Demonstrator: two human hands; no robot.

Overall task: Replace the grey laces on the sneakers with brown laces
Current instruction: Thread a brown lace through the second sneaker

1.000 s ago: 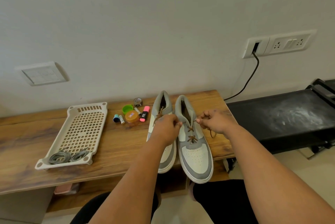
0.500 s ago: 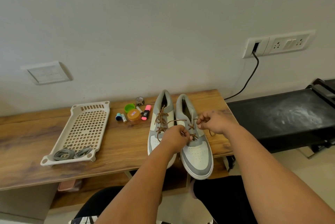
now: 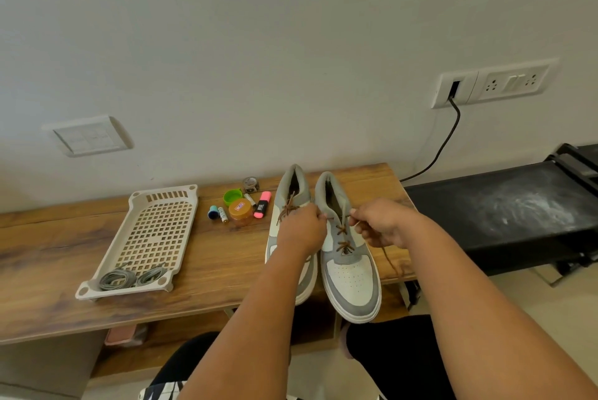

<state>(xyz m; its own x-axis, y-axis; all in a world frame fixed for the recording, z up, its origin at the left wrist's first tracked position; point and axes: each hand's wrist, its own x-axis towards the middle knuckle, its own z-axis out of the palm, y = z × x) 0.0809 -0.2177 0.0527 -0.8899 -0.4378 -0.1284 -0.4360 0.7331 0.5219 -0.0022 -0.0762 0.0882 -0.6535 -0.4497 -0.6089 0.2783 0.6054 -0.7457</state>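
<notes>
While both forearms reach in from 6 o'clock, the left hand (image 3: 302, 233) and the right hand (image 3: 383, 226) meet over the right sneaker (image 3: 351, 273), which stands at the middle of the wooden table (image 3: 210, 257) with its toe pointing to 6 o'clock and overhanging the near edge. Each hand has its fingers curled and pinches one end of the brown lace (image 3: 343, 231), drawn out toward 9 o'clock and 3 o'clock from the upper eyelets; two crossings of this lace show on the tongue, and a loose tail hangs from the right hand down toward 5 o'clock over the table. Touching or just beside it at 9 o'clock stands the left sneaker (image 3: 291, 202), partly hidden by the left forearm, with brown lacing visible near its collar. Grey laces (image 3: 129, 276) lie coiled in two bundles at the near end of a perforated plastic tray (image 3: 155, 231), well apart at 9 o'clock. Between tray and sneakers sit small items: a green cap (image 3: 232, 196), an orange-lidded jar (image 3: 240, 210), a pink highlighter (image 3: 262, 204), batteries (image 3: 222, 214) and a roll of tape (image 3: 250, 184). At 2 o'clock a black cable (image 3: 443, 144) runs from a wall socket (image 3: 492, 82).
</notes>
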